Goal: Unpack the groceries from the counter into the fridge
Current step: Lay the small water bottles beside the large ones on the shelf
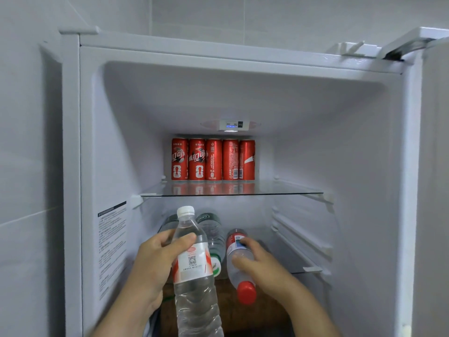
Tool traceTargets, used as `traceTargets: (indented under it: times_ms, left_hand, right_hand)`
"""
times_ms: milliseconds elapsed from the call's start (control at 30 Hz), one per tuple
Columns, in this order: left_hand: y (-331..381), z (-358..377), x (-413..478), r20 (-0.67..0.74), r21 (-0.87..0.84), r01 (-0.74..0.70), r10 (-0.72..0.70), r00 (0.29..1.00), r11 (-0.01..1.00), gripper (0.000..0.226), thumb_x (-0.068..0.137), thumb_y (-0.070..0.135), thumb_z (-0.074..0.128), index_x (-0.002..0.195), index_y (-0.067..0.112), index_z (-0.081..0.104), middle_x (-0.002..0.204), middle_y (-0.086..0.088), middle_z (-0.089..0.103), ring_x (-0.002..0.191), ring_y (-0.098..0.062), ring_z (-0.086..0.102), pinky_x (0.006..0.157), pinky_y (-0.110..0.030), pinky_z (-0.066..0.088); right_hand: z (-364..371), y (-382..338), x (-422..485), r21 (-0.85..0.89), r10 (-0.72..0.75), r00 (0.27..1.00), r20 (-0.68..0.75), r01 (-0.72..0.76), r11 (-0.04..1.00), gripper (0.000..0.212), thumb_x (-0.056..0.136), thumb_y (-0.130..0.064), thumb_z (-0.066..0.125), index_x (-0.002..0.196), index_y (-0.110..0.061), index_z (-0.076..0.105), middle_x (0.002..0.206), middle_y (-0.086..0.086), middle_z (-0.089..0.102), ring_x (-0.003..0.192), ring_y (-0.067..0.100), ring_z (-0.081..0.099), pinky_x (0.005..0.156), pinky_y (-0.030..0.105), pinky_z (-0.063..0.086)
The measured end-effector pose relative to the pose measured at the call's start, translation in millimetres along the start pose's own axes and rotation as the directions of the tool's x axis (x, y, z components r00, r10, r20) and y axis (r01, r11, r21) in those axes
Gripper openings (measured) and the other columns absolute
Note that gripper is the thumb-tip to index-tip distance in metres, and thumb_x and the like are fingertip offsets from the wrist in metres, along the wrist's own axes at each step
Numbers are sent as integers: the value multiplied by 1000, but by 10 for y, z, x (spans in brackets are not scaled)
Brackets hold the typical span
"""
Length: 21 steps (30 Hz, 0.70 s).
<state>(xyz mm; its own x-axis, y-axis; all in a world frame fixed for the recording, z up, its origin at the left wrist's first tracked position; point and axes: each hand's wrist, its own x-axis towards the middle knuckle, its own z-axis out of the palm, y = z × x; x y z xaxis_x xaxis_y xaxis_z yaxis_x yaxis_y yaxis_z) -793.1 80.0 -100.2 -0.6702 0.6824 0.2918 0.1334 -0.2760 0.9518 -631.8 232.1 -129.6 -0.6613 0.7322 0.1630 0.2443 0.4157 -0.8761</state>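
Note:
The open fridge (243,93) fills the view. My left hand (155,261) grips a clear water bottle with a white cap (194,283), held upright in front of the second shelf. My right hand (262,266) holds a red-capped water bottle (239,273) lying on that shelf, cap toward me. Two green-labelled bottles (211,234) lie beside it to the left, partly hidden behind the held bottle. Several red cola cans (213,159) stand in a row at the back of the glass top shelf (279,190).
A white tiled wall (26,142) stands to the left of the fridge. The fridge door (435,166) is swung open at the right. A printed label (111,246) is stuck on the inner left wall. Shelf rails (301,237) line the right inner wall.

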Motion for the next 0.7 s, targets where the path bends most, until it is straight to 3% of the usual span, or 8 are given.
traceTargets:
  times_ms: [67, 167, 300, 500, 567, 667, 700]
  left_hand:
    - [-13, 1, 15, 9, 20, -1, 1, 1000, 1000, 14, 82, 23, 73, 95, 18, 74, 87, -10, 75, 83, -31, 72, 75, -46, 57]
    - [-10, -8, 30, 35, 88, -38, 35, 999, 995, 14, 79, 22, 76, 92, 18, 75, 85, -7, 76, 79, -27, 73, 69, -41, 56]
    - [-6, -8, 55, 78, 156, -79, 67, 995, 985, 14, 75, 22, 81, 88, 24, 76, 85, -2, 77, 80, -24, 74, 74, -47, 59]
    - [-51, 28, 102, 69, 115, -38, 30, 997, 993, 23, 73, 18, 81, 96, 20, 75, 89, -4, 77, 83, -27, 74, 81, -55, 57]
    - [-51, 23, 115, 63, 118, -31, 24, 998, 993, 22, 74, 20, 80, 95, 21, 76, 89, -4, 77, 83, -27, 74, 81, -55, 57]
    - [-45, 12, 127, 53, 107, -30, 25, 998, 994, 21, 74, 19, 80, 93, 24, 76, 90, -3, 77, 84, -28, 73, 81, -55, 57]
    - [-41, 10, 126, 49, 103, -30, 25, 998, 994, 21, 74, 18, 80, 94, 23, 76, 90, -4, 77, 84, -28, 73, 81, -55, 57]
  right_hand:
    - [56, -5, 112, 25, 27, 1000, -6, -26, 999, 61, 92, -45, 54, 147, -44, 28, 134, 3, 45, 105, 16, 58, 91, 35, 54]
    - [52, 8, 357, 57, 50, 999, 7, -50, 997, 60, 93, -40, 53, 148, -39, 30, 126, 4, 46, 107, 21, 57, 97, 42, 52]
    - [8, 55, 742, 47, 102, 995, 18, -103, 994, 63, 88, -41, 56, 146, -43, 32, 137, 9, 43, 110, 25, 55, 99, 45, 50]
    - [-9, 125, 1149, 54, 113, 993, 35, -115, 992, 69, 80, -44, 56, 146, -44, 33, 138, 9, 44, 112, 28, 55, 102, 49, 48]
    - [-2, 114, 1256, 42, 109, 993, 49, -111, 993, 69, 82, -42, 55, 147, -42, 33, 140, 9, 45, 112, 25, 54, 101, 46, 47]
    - [14, 100, 1341, 52, 97, 993, 65, -101, 994, 59, 94, -33, 52, 149, -35, 32, 134, 5, 45, 100, 15, 52, 81, 28, 45]
    - [17, 106, 1377, 52, 100, 993, 67, -104, 993, 58, 96, -31, 52, 150, -34, 31, 135, 5, 45, 102, 15, 51, 82, 28, 44]
